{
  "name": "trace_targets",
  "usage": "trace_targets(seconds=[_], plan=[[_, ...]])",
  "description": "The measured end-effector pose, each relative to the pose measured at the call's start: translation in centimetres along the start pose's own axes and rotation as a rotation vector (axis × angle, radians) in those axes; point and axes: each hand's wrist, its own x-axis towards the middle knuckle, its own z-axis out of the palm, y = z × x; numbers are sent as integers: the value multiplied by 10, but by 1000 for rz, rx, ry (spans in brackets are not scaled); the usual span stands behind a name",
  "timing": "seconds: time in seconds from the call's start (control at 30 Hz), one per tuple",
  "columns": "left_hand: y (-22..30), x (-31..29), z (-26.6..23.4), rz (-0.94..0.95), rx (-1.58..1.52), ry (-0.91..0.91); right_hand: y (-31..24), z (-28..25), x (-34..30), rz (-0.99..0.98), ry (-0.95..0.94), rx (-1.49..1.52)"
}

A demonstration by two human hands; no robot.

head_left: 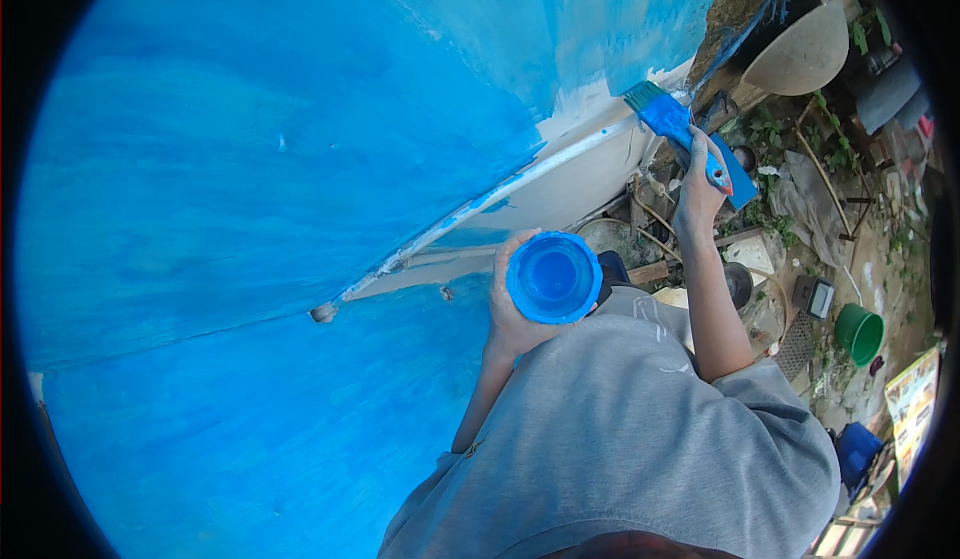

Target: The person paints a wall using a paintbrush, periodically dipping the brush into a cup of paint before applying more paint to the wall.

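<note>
In my right hand [700, 195] is a paintbrush [668, 119], its handle gripped by closed fingers. Blue paint covers the brush, and its dark bristles are at the pale, unpainted strip [590, 109] along the wall's ledge; I cannot tell whether they touch it. My left hand [507, 304] is wrapped round a tub [553, 277] of blue paint, held close to my body with its mouth facing up. The wall [250, 159] beside me is mostly coated in streaky blue. A white ledge [480, 206] runs diagonally across it, partly smeared with blue.
To the right, the ground is cluttered. A green bucket [859, 334], a large pale basin [803, 51], a small box-shaped lamp [814, 297] and plastic sheeting [808, 199] lie about. Plants [768, 124] grow among the clutter. A blue object [857, 449] sits at the lower right.
</note>
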Motion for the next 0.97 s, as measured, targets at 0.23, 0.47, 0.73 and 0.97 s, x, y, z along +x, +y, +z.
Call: trace_targets(seconds=[0.23, 0.47, 0.73, 0.97], plan=[[-8, -3, 1, -14, -55, -54, -22, 25, -17, -202, -155, 217], [-10, -12, -7, 16, -118, 26, 2, 21, -45, 50, -120, -107], [-5, -17, -14, 31, 30, 40, -17, 23, -47, -58, -200, 180], [-13, -20, -17, -3, 26, 53, 4, 31, -29, 68, -122, 49]])
